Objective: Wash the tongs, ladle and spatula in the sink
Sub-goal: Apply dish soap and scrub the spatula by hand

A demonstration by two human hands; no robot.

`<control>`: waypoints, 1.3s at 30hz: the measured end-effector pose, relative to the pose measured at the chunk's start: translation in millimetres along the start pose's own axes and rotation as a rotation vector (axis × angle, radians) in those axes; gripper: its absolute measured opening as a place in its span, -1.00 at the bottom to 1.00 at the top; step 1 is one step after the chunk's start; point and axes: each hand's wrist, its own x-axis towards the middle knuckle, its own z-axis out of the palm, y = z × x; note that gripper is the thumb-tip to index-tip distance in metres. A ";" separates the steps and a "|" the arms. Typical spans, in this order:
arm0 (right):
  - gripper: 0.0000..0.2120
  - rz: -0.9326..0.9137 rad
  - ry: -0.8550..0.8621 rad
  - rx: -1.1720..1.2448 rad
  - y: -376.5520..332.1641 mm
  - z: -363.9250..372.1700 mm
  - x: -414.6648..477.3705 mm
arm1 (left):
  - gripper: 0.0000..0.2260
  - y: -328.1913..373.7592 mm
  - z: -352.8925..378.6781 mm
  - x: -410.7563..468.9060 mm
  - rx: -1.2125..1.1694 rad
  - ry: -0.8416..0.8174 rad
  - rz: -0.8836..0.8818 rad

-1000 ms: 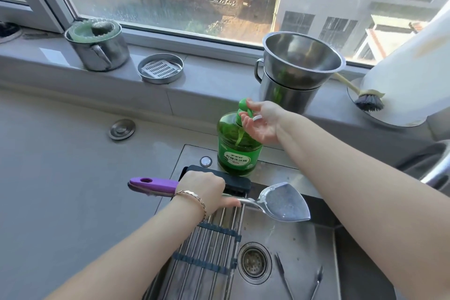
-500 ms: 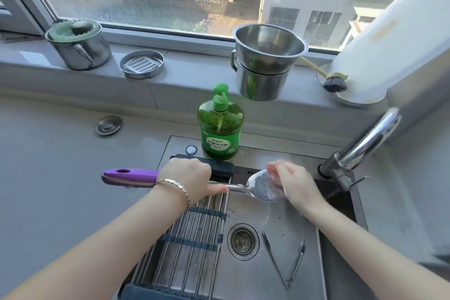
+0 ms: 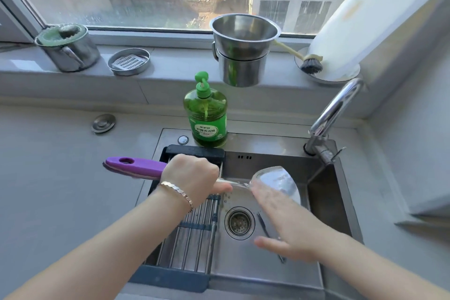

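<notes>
My left hand (image 3: 192,178) grips the purple handle of the metal spatula (image 3: 277,179) and holds it level over the steel sink (image 3: 323,192). The spatula's blade looks wet and soapy. My right hand (image 3: 287,224) lies flat with straight fingers, its fingertips touching the underside of the blade. The tongs (image 3: 264,226) lie on the sink floor beside the drain (image 3: 239,223), mostly hidden under my right hand. No ladle is in view.
A green dish-soap pump bottle (image 3: 207,119) stands on the sink's back rim. The chrome tap (image 3: 333,114) rises at the back right. A roll-up drying rack (image 3: 192,234) covers the sink's left part. Steel pots (image 3: 243,48), a lidded pot (image 3: 65,48) and a brush (image 3: 309,62) sit on the sill.
My right hand left the soap pump, came down to the spatula blade and now has slid along it toward me. My left hand keeps its hold on the handle.
</notes>
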 end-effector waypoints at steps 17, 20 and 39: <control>0.05 0.078 0.102 -0.037 -4.1 -1.8 -12.2 | -0.36 15.0 -1.6 -13.6 0.017 0.242 0.037; -0.08 -0.029 0.066 -0.088 -5.7 5.0 -23.1 | -0.42 9.2 1.2 -18.2 0.027 0.147 -0.017; -0.05 -0.026 0.065 -0.075 9.2 6.9 -25.6 | -0.45 12.7 1.3 -20.3 0.040 0.136 -0.066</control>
